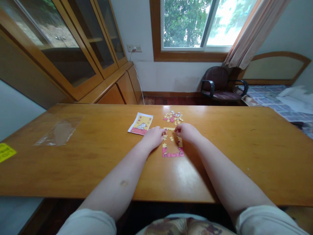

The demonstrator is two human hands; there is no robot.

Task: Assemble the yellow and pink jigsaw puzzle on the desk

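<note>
On the wooden table lies a partly joined puzzle frame (173,154), pink along its near edge and yellow higher up. My left hand (155,136) rests at the frame's upper left, its fingers bent on the border pieces. At the upper right corner is my right hand (187,132), fingers pinched together; whatever they hold is too small to make out. A loose yellow piece (171,139) sits inside the frame. Beyond the hands is a pile of loose pieces (173,117), yellow, pink and white. The picture card (141,124) lies left of the frame, beyond my left hand.
A clear plastic bag (60,132) lies on the left part of the table (102,163), with a yellow label (7,152) at the far left. Behind the table stand a glass-door cabinet (97,65), a dark armchair (218,85) and a bed (274,94).
</note>
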